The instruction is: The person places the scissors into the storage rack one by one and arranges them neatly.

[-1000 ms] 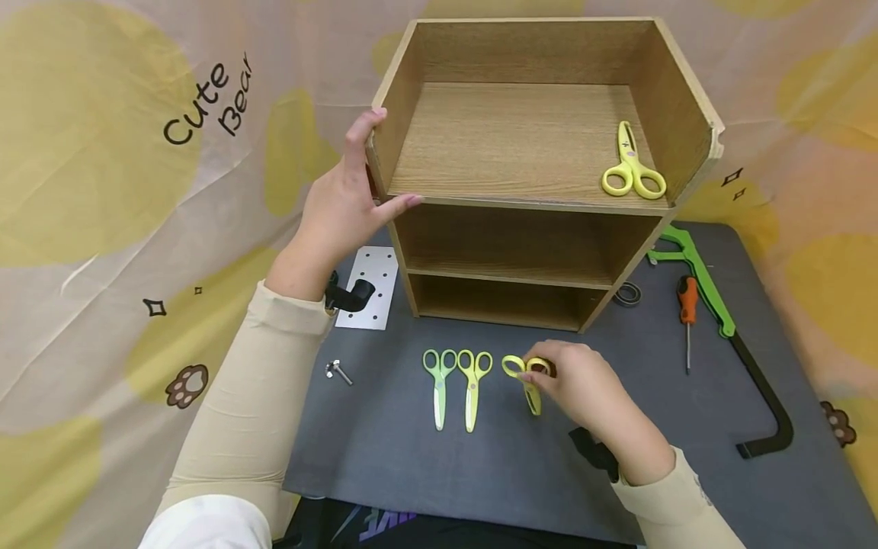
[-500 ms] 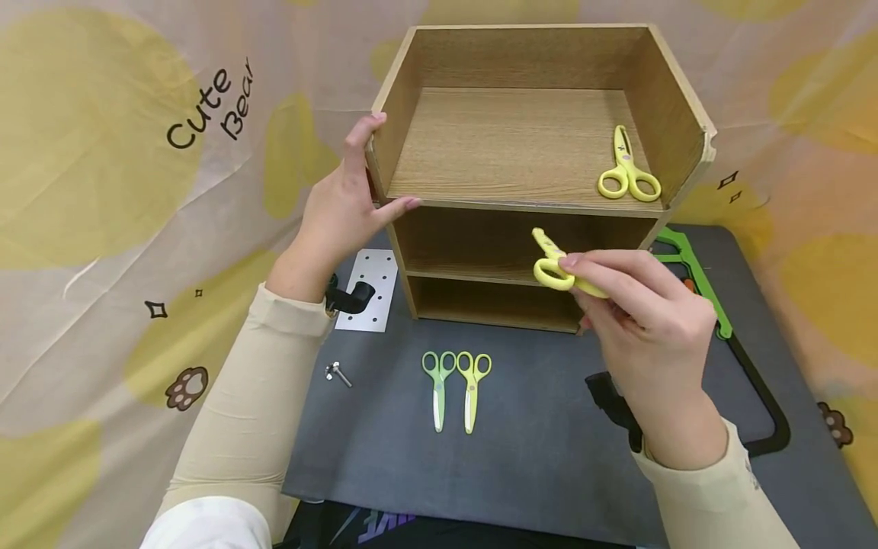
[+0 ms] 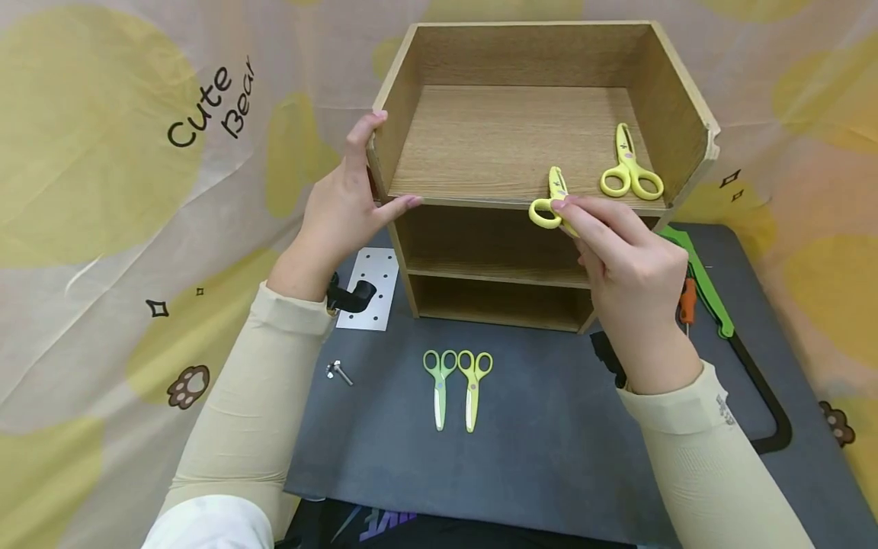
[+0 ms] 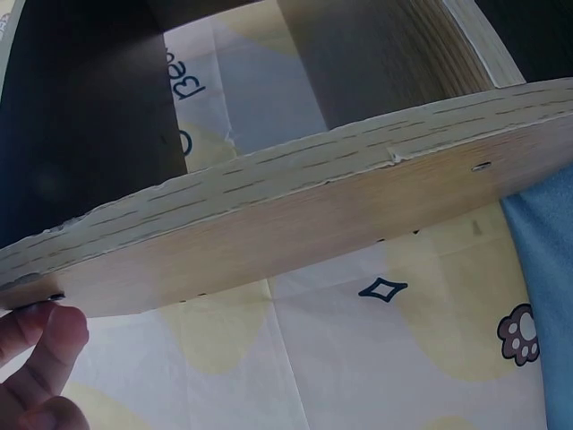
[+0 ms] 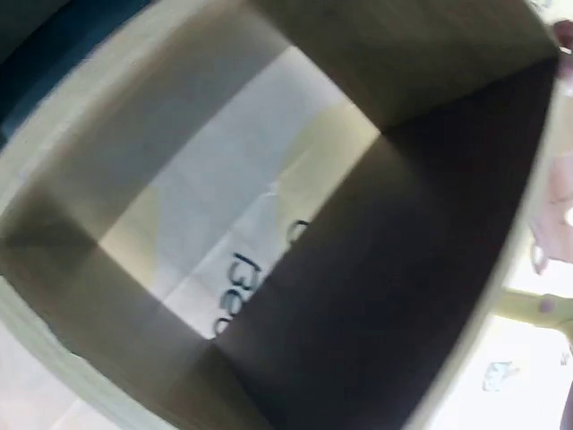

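Observation:
A small wooden shelf (image 3: 528, 130) stands on the grey desk mat, with a walled top tray above two lower compartments. At its left side my left hand (image 3: 343, 202) grips the panel, thumb on the front edge. My right hand (image 3: 631, 274) pinches a pair of yellow scissors (image 3: 557, 183) by the handles, blades pointing away, over the tray's front edge. Overexposed, part of those scissors (image 5: 528, 306) shows in the right wrist view. Another yellow pair of scissors (image 3: 627, 168) lies in the tray's right side. Green scissors (image 3: 439, 385) and yellow-green scissors (image 3: 473, 385) lie side by side on the mat.
Left of the shelf lies a white perforated plate (image 3: 370, 286), with a bolt (image 3: 339, 372) nearer me. To the right are an orange-handled screwdriver (image 3: 688, 301), partly covered by my wrist, and a green-and-black hacksaw frame (image 3: 713, 293). A patterned cloth (image 3: 206, 191) hangs behind.
My right hand has picked the yellow scissors up off the mat and carried them upward and away to the tray's front edge. The left hand has stayed on the shelf.

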Demonstrator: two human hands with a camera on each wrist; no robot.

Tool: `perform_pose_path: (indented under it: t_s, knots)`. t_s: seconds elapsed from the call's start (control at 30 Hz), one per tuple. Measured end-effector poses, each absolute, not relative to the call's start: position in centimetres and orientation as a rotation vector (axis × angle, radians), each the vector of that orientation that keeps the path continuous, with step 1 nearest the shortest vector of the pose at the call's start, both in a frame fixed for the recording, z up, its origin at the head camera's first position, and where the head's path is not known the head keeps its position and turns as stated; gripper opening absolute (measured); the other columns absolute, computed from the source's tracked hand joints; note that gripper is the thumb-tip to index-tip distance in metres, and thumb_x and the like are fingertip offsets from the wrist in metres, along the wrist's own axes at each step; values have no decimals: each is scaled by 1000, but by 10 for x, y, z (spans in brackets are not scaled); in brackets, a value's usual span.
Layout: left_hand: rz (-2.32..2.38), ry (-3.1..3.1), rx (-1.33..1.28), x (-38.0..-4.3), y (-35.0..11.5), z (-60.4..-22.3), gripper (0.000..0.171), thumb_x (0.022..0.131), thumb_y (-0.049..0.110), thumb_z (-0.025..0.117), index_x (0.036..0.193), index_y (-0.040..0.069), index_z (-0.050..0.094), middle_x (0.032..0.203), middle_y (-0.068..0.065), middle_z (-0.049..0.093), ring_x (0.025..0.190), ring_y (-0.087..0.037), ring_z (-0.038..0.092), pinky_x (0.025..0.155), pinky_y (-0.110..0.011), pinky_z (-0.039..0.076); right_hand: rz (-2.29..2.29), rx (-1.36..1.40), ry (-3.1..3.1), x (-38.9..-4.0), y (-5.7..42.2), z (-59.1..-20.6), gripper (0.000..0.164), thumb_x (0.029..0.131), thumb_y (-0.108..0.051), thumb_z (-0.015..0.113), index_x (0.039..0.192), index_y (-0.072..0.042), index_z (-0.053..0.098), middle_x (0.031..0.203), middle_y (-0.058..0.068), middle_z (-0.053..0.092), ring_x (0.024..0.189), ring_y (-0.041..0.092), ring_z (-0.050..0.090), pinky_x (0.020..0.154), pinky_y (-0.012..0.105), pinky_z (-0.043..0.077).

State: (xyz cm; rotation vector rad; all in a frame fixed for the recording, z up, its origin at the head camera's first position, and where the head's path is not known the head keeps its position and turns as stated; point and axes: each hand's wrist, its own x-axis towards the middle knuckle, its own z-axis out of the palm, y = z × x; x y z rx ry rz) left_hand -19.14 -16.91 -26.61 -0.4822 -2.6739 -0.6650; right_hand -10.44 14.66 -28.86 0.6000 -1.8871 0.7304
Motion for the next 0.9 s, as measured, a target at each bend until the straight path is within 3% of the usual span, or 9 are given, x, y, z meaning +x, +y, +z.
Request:
perform_pose_path:
  t_s: [0.1, 0.23, 0.33, 0.43, 0.5, 0.57, 0.73, 0.9]
  knots:
    - [-666, -2671, -494, -191, -169, -266, 102, 90, 50, 81, 158, 33, 8, 130, -28, 62, 79, -41, 62, 71, -53, 50, 620, 591, -1992, -111, 151, -295, 35, 96, 11, 67, 117, -13, 81, 113, 6, 76, 80, 30, 73, 49, 37, 34]
    - [-670, -2663, -496, -190, -169, -265, 102, 89, 50, 82, 158, 33, 9, 126, -28, 63, 78, -40, 62, 70, -53, 49, 485, 556, -2132, -115, 154, -298, 35, 98, 3, 69, 127, -14, 76, 126, 5, 73, 80, 31, 73, 43, 39, 33]
    - [-674, -2666, -482, -190, -170, -264, 102, 89, 51, 82, 158, 33, 8, 120, -29, 64, 79, -40, 62, 71, -52, 49, 396, 531, -2217, -117, 154, -297, 34, 101, -6, 69, 134, -12, 71, 135, 7, 68, 64, 33, 67, 40, 40, 34]
    - [-674, -2676, -475, -189, -171, -263, 102, 89, 51, 81, 158, 33, 8, 121, -30, 64, 80, -41, 62, 71, -52, 49, 341, 505, -2286, -117, 153, -294, 38, 101, -14, 68, 139, -10, 67, 142, 7, 65, 44, 31, 49, 39, 39, 32]
    - [-671, -2683, -470, -189, -171, -263, 102, 89, 52, 81, 158, 33, 8, 122, -30, 64, 80, -41, 63, 72, -53, 49, 333, 479, -2330, -117, 152, -292, 42, 101, -16, 68, 141, -8, 64, 146, 7, 62, 39, 29, 40, 39, 39, 31]
    - [-669, -2686, -466, -188, -171, -263, 102, 89, 52, 81, 158, 34, 8, 121, -30, 64, 81, -41, 63, 72, -53, 50, 326, 450, -2378, -118, 151, -289, 45, 101, -18, 69, 143, -7, 63, 150, 7, 59, 41, 30, 42, 40, 41, 34]
    - [-665, -2678, -479, -188, -171, -263, 102, 90, 51, 81, 158, 33, 8, 123, -29, 63, 80, -41, 62, 72, -52, 49, 310, 389, -2477, -120, 149, -282, 47, 102, -21, 66, 146, -5, 60, 146, 11, 57, 64, 40, 64, 47, 50, 46]
    - [-662, -2679, -485, -187, -170, -263, 102, 90, 49, 81, 158, 32, 8, 127, -29, 63, 78, -41, 61, 70, -52, 49, 317, 356, -2525, -123, 150, -280, 45, 103, -20, 64, 147, -11, 59, 147, 10, 57, 53, 39, 56, 46, 49, 44]
